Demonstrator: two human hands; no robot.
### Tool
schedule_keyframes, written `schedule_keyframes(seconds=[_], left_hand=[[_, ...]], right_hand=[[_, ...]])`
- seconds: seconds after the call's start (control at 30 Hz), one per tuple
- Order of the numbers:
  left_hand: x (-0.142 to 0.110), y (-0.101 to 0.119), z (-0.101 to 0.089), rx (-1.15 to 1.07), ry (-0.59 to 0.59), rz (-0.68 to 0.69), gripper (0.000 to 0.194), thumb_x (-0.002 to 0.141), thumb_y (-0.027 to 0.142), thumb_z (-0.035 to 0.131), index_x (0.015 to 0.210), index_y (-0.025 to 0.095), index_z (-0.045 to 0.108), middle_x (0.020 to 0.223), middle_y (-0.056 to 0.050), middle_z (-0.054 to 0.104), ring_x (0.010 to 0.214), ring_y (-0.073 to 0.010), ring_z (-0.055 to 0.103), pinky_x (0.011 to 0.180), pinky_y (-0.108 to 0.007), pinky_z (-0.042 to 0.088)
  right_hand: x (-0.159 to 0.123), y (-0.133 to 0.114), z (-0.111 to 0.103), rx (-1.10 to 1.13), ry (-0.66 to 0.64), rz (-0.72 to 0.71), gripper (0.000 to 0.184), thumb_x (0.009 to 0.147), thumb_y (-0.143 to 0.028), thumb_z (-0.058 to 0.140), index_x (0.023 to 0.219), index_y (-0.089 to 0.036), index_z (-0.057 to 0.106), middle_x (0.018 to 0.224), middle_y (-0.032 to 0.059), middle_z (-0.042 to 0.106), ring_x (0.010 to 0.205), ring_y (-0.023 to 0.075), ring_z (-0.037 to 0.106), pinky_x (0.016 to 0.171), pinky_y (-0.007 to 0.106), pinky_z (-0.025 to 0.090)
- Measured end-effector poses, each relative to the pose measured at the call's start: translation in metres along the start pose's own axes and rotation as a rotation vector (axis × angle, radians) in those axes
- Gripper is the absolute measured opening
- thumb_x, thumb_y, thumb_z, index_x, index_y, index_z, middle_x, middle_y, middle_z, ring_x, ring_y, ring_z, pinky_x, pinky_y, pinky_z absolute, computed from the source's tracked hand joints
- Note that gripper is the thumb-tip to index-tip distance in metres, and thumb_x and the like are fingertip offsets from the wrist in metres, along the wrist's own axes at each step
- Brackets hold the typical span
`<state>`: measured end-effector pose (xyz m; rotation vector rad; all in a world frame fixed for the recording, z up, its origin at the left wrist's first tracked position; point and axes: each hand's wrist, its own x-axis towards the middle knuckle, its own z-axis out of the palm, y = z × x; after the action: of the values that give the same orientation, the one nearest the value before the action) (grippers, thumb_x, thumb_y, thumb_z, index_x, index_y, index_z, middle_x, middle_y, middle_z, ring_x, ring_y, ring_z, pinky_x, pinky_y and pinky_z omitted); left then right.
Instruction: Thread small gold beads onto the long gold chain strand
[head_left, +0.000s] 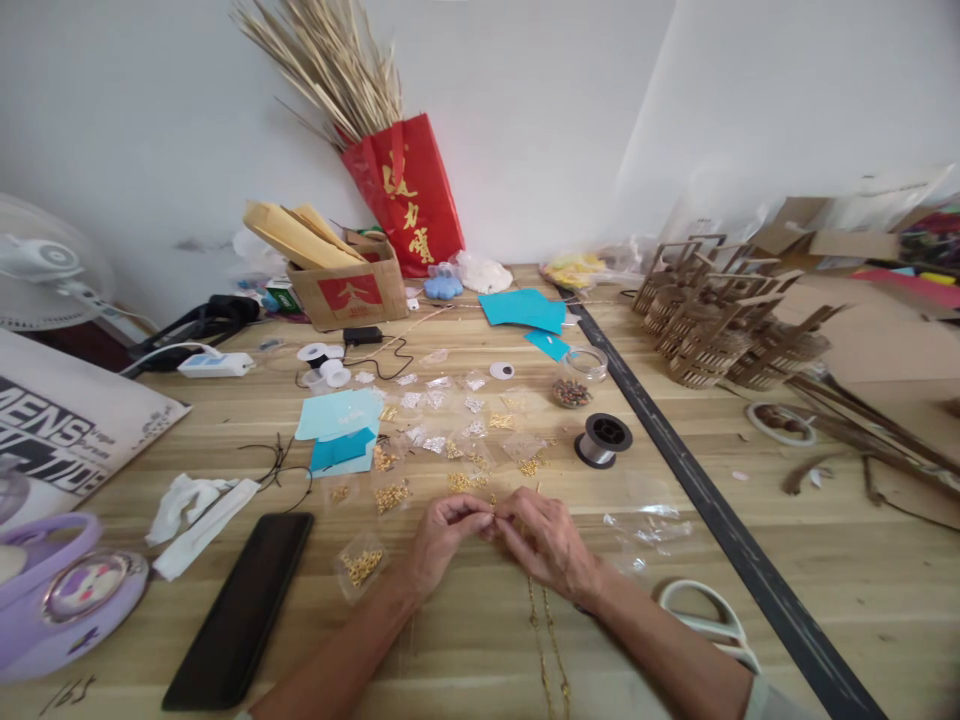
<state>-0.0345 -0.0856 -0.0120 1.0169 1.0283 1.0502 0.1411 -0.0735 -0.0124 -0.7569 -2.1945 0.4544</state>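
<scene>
My left hand point(448, 530) and my right hand point(546, 540) meet fingertip to fingertip over the middle of the table. Both are closed in a pinch; what lies between the fingertips is too small and too covered to name. A little gold piece shows just above them. From beneath my right hand, two strands of a thin gold chain point(555, 655) with small beads run to the table's front edge. Small clear bags of gold beads point(391, 495) lie beyond and left of my hands, one bag point(361, 565) close to my left wrist. Silver pieces point(431, 442) lie farther back.
Scissors point(705, 615) lie beside my right forearm, a black phone point(240, 610) left of my left forearm. A wire spool point(604, 440) and a bead jar point(574, 390) stand beyond my right hand. A dark strip point(675, 460) crosses the table; woven baskets point(720, 320) stand back right.
</scene>
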Motion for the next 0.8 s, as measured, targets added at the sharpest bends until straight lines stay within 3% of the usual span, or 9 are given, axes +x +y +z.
schedule_keyframes(seconds=[0.4, 0.8], left_hand=[[0.0019, -0.0085, -0.0006, -0.336, -0.055, -0.142, 0.019, 0.058, 0.026, 0.081, 0.066, 0.012, 0.071, 0.058, -0.003, 0.066, 0.055, -0.0117, 0.057, 0.059, -0.024, 0.044], [0.0035, -0.0100, -0.0016, -0.434, -0.052, -0.172, 0.021, 0.057, 0.023, 0.083, 0.065, 0.010, 0.070, 0.059, -0.003, 0.067, 0.055, -0.0107, 0.060, 0.058, -0.022, 0.046]], right_hand=[[-0.0001, -0.0012, -0.0003, 0.002, 0.007, -0.033, 0.007, 0.092, -0.018, 0.046, 0.089, -0.019, 0.052, 0.073, 0.0033, 0.060, 0.067, 0.0151, 0.054, 0.060, 0.026, 0.043], [-0.0023, -0.0017, -0.0008, -0.036, 0.045, -0.045, 0.008, 0.092, -0.018, 0.045, 0.088, -0.018, 0.053, 0.076, 0.0039, 0.059, 0.068, 0.0147, 0.053, 0.061, 0.026, 0.043]])
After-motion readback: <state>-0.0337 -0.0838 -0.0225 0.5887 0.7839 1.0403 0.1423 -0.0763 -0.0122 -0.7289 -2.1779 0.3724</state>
